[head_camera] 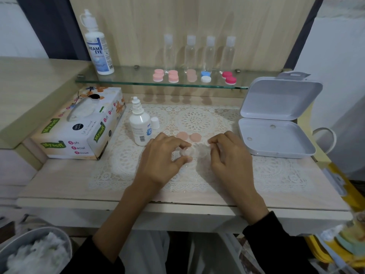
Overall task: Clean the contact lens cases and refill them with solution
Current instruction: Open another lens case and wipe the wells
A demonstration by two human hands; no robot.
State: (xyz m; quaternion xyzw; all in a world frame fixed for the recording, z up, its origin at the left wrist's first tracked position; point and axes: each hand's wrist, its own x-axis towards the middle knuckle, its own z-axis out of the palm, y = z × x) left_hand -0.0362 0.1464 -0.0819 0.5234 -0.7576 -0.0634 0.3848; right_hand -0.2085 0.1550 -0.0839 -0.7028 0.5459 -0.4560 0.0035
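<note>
Still early, I reckon: caps [182, 136] off mid-surface, left hand [160, 161] fingers pinch the clear case [186, 152], right hand [231, 157] grip unclear, refill pending.

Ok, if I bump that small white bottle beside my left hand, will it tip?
Probably: the small bottle stands tall and narrow on the lace mat, so likely tippy. Its cap is off, so it may spill.

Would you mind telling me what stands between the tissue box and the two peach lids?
The head view shows the small solution bottle there, uncapped, with its white cap beside it on the lace mat.
</note>
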